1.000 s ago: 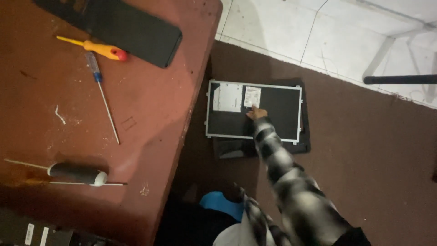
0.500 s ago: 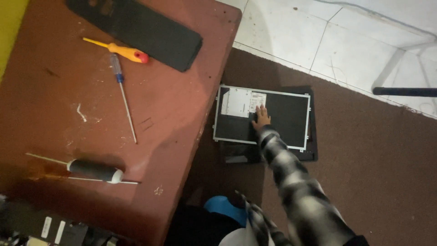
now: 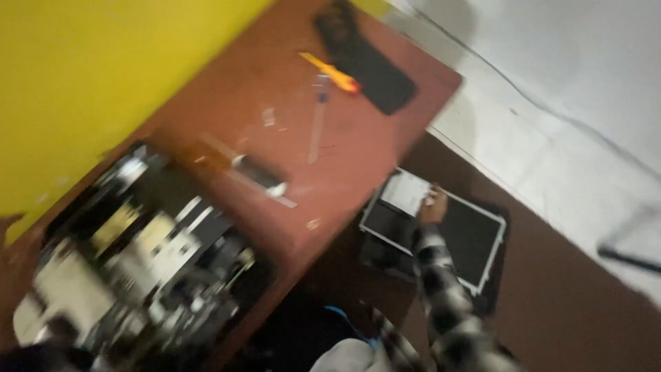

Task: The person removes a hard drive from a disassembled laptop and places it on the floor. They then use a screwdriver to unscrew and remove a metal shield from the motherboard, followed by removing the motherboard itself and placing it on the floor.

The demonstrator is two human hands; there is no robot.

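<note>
- The right hand (image 3: 434, 205) reaches down and away from the body, with its arm in a checked sleeve (image 3: 441, 289) stretched out nearly straight over the brown floor (image 3: 571, 303).
- The hand rests on the upper edge of a flat dark panel (image 3: 468, 238) with a pale frame, next to a white label (image 3: 407, 193) on the panel.
- The picture is blurred: whether the fingers are spread flat or curled on the panel cannot be told.
- The panel lies on the floor just beside the corner of the red-brown table (image 3: 344, 138).
- On the table lie a yellow-handled screwdriver (image 3: 330, 71), a second, slimmer screwdriver (image 3: 318, 120), a black slab (image 3: 365, 58) and a blurred open device (image 3: 144, 255).
- The left hand does not show.
</note>
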